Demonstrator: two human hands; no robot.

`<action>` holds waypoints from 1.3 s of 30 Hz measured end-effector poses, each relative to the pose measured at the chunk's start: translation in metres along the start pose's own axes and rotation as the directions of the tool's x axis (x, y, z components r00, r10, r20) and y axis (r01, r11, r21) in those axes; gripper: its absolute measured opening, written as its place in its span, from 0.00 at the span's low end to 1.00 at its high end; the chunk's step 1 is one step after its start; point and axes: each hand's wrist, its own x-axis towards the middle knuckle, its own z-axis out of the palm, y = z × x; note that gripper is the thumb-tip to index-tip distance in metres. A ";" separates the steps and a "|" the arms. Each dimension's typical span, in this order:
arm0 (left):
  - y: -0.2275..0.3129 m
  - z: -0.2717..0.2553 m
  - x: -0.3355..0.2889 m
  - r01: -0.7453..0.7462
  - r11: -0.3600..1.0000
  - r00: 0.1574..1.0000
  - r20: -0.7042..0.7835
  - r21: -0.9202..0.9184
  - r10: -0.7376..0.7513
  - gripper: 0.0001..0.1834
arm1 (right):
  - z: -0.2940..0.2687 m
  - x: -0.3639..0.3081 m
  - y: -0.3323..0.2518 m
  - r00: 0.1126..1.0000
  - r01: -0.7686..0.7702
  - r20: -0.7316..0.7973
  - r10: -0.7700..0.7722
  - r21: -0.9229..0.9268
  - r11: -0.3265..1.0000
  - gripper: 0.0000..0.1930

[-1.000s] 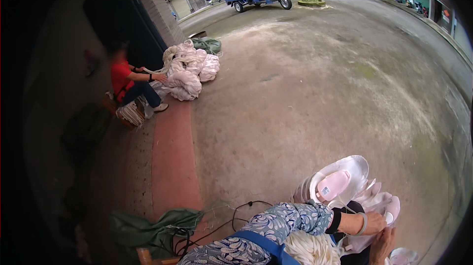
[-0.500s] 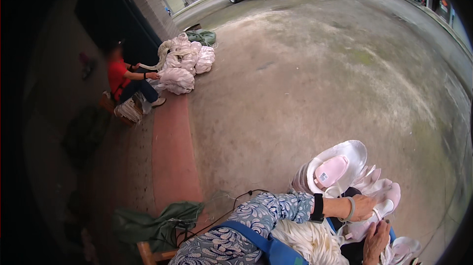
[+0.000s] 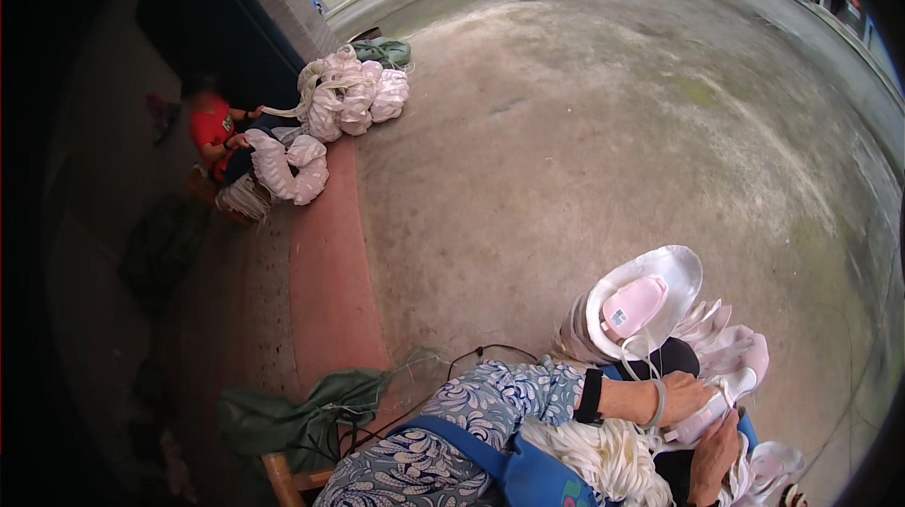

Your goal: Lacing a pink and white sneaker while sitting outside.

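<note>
A pale pink and white shoe upper (image 3: 744, 382) lies over my lap at the lower right. My left hand (image 3: 685, 396), with a black band and a pale bracelet on its wrist, is closed at the lacing area, its fingertips partly hidden. A thin white shoelace (image 3: 644, 349) loops up beside it. Close below, my right hand (image 3: 716, 458) pinches the near side of the same upper. A thick bundle of cream-white laces (image 3: 613, 458) rests on my lap, against a blue apron (image 3: 537, 474).
Beyond my hands curves a stack of nested uppers (image 3: 681, 286). More pink uppers (image 3: 776, 463) sit at the lower right. Green cloth (image 3: 325, 405) and a wooden chair (image 3: 287, 479) are at lower left. A person in red (image 3: 215, 130) sits by piled pink bundles (image 3: 353, 97).
My hands stay at the same upper, shifting slightly; the lace loop by my left hand rises higher. The person in red has drawn a pink bundle closer, and it now hangs curved.
</note>
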 end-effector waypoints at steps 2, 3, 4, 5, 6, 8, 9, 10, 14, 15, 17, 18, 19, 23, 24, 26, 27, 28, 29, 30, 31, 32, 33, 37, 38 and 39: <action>0.006 -0.003 -0.006 -0.042 0.999 0.996 0.075 -0.014 0.043 0.19 | -0.003 0.002 -0.003 0.997 -0.024 0.077 0.022 0.017 1.000 0.15; 0.009 -0.004 -0.007 -0.128 0.991 0.979 0.153 -0.034 0.132 0.15 | -0.010 -0.001 -0.003 0.989 -0.114 0.095 0.115 -0.016 0.993 0.15; 0.004 0.025 -0.022 -0.232 0.970 0.970 0.062 -0.071 0.236 0.12 | -0.003 0.003 -0.004 0.978 -0.155 0.138 0.155 -0.014 0.988 0.15; 0.014 0.028 -0.035 -0.374 0.921 0.927 -0.023 -0.105 0.374 0.09 | 0.000 0.000 0.000 0.978 -0.152 0.145 0.153 -0.017 0.988 0.15; 0.015 0.024 -0.036 -0.266 0.954 0.957 0.081 -0.138 0.279 0.10 | 0.004 -0.003 0.003 0.984 -0.141 0.108 0.142 -0.014 0.990 0.15; 0.011 0.010 -0.037 -0.141 0.977 0.969 0.179 -0.162 0.169 0.10 | 0.008 -0.001 0.007 0.990 -0.116 0.078 0.116 -0.011 0.993 0.16; 0.008 0.004 -0.039 -0.122 0.979 0.970 0.191 -0.164 0.153 0.10 | 0.009 0.003 0.008 0.990 -0.099 0.100 0.099 0.001 0.995 0.16; 0.006 0.000 -0.041 -0.105 0.981 0.970 0.202 -0.163 0.137 0.10 | 0.010 0.006 0.008 0.990 -0.084 0.119 0.082 0.014 0.996 0.16; 0.010 0.004 -0.039 -0.011 0.978 0.987 0.154 -0.208 0.044 0.09 | 0.005 0.003 0.016 1.000 0.016 -0.026 -0.015 0.027 1.000 0.14; 0.012 0.006 -0.040 0.057 0.943 0.994 0.102 -0.329 -0.025 0.09 | -0.004 0.002 0.019 0.999 0.010 0.029 -0.015 0.188 0.982 0.13; 0.011 0.008 -0.042 0.109 0.883 0.994 0.063 -0.457 -0.089 0.09 | -0.015 -0.003 0.027 0.996 -0.014 0.085 -0.015 0.332 0.943 0.12; 0.009 0.006 -0.045 0.122 0.852 0.993 0.062 -0.510 -0.105 0.09 | -0.020 -0.007 0.032 0.983 -0.086 0.183 0.015 0.390 0.917 0.11; 0.007 0.003 -0.048 0.132 0.817 0.991 0.066 -0.561 -0.115 0.09 | -0.027 -0.012 0.036 0.959 -0.168 0.279 0.044 0.437 0.884 0.10; 0.001 0.011 -0.053 0.139 0.725 0.980 -0.009 -0.675 -0.197 0.12 | -0.070 -0.027 0.001 0.952 -0.250 0.262 0.156 0.378 0.891 0.08; 0.002 0.006 -0.054 0.054 0.728 0.971 -0.135 -0.683 -0.199 0.12 | -0.073 -0.029 -0.004 0.979 -0.160 0.178 0.100 0.362 0.918 0.07; 0.001 -0.021 -0.066 0.148 0.724 0.928 -0.158 -0.674 -0.337 0.19 | -0.074 -0.023 -0.021 0.999 -0.037 -0.002 0.040 0.335 0.941 0.06; -0.005 -0.027 -0.071 0.138 0.730 0.928 -0.170 -0.669 -0.331 0.23 | -0.072 -0.022 -0.021 0.999 -0.015 -0.026 0.025 0.322 0.947 0.06; -0.014 -0.021 -0.072 0.067 0.699 0.927 -0.215 -0.712 -0.308 0.25 | -0.075 -0.023 -0.021 0.998 -0.024 -0.045 0.044 0.359 0.933 0.06; -0.013 -0.029 -0.071 0.149 0.665 0.941 -0.101 -0.732 -0.322 0.23 | -0.075 -0.024 -0.017 0.995 -0.062 -0.044 0.084 0.379 0.923 0.06; -0.008 -0.043 -0.069 0.270 0.535 0.946 0.117 -0.801 -0.302 0.20 | -0.078 -0.028 -0.014 0.981 -0.175 0.008 0.194 0.470 0.865 0.08; -0.003 -0.043 -0.068 0.292 0.461 0.942 0.169 -0.838 -0.290 0.16 | -0.077 -0.033 -0.009 0.954 -0.285 0.093 0.285 0.575 0.767 0.11; 0.000 -0.046 -0.065 0.353 0.422 0.927 0.252 -0.835 -0.278 0.14 | -0.080 -0.038 -0.007 0.936 -0.333 0.150 0.319 0.677 0.656 0.12; 0.002 -0.046 -0.064 0.416 0.383 0.903 0.325 -0.825 -0.282 0.13 | -0.083 -0.038 -0.010 0.922 -0.361 0.211 0.324 0.769 0.527 0.13; 0.015 -0.029 -0.055 0.355 0.275 0.927 0.296 -0.894 -0.232 0.10 | -0.122 -0.037 -0.047 0.824 -0.566 0.553 0.122 0.812 0.144 0.11; 0.025 -0.031 -0.051 0.400 0.144 0.906 0.367 -0.905 -0.212 0.11 | -0.117 -0.040 -0.055 0.859 -0.509 0.492 0.140 0.848 0.148 0.10; 0.037 -0.034 -0.051 0.441 0.012 0.880 0.430 -0.897 -0.199 0.11 | -0.112 -0.042 -0.063 0.891 -0.449 0.430 0.145 0.881 0.149 0.10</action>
